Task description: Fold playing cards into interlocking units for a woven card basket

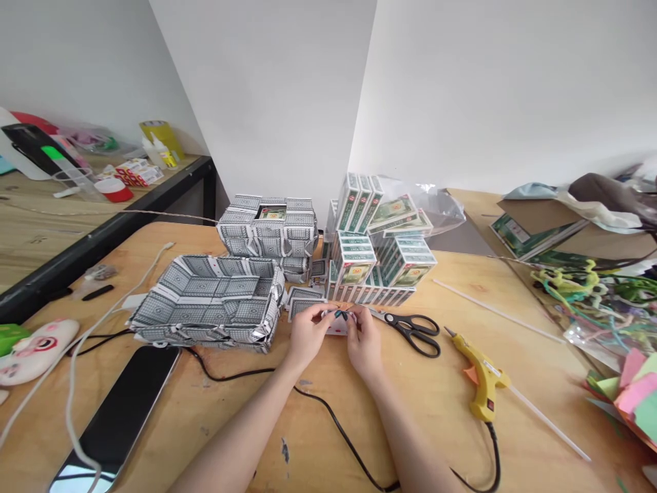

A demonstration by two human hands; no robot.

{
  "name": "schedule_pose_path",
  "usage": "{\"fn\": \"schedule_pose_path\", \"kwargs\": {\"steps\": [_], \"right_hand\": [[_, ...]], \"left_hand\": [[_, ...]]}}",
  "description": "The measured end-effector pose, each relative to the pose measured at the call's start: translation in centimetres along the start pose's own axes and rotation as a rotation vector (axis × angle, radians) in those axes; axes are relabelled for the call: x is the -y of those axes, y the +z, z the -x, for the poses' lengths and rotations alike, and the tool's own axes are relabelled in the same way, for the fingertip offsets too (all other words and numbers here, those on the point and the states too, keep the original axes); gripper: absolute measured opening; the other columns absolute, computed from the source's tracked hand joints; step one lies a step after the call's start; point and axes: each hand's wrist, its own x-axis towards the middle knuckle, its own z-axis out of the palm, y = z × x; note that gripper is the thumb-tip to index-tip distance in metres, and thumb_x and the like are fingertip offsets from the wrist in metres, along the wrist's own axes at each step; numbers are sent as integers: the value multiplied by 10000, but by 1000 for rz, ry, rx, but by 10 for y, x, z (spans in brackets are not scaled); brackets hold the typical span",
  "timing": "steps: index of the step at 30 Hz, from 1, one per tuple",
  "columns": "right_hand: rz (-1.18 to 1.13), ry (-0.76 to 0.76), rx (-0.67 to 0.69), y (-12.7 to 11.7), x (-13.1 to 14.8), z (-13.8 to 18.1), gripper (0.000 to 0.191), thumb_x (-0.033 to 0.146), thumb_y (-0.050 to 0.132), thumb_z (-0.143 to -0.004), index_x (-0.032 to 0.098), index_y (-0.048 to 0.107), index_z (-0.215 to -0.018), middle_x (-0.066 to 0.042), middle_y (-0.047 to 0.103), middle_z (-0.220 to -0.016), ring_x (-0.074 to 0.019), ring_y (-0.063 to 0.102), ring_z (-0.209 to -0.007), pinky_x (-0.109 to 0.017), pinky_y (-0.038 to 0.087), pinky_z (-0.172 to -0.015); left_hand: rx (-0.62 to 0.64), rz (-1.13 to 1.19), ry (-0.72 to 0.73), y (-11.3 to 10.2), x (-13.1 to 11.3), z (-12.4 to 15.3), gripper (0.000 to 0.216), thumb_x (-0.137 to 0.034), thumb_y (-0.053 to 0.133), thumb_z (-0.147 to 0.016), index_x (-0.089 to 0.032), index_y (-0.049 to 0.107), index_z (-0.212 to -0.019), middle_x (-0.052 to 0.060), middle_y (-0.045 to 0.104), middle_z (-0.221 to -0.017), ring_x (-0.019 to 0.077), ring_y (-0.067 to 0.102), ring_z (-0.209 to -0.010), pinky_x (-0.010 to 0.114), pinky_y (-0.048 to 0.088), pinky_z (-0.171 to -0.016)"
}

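Note:
At the middle of the table, my left hand and my right hand grip a playing card from both sides, thumbs and fingers pinched at its upper edge. Its face is white with red marks; the fingers cover much of it. Whether there is more than one card in the hands I cannot tell. Loose patterned cards lie just beyond my left hand. To the left is an open tray built from folded cards, with a card-built block behind it. Black-handled scissors lie beside my right hand.
Stacked card boxes stand behind the hands. A yellow glue gun lies at right, its black cord running along the front, near a clear glue stick. A phone and white cable lie at left.

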Motion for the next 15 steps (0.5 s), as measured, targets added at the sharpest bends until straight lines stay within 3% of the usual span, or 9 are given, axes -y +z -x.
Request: {"fn": "schedule_pose_path", "kwargs": {"steps": [5,15], "right_hand": [[79,-75,-60,-3,-2,0,129,277,402,-849,199,503,-865,-38,604,-786,-163,570,-710,-276,438,-659],[190,-197,-178,-5,-1,-5,135,275,483,-820,201,520,-713,-17,547,-677,-173,481,-689,-295,410,-642]], "left_hand": [[-4,-105,71,0,-2,6,172,-242,547,-763,-175,680,-850,32,707,-823,144,650,-703,229,514,-661],[-67,-348,227,5,-1,14,236,-166,516,-734,-203,684,-896,14,714,-787,126,648,-648,206,495,-634]]}}
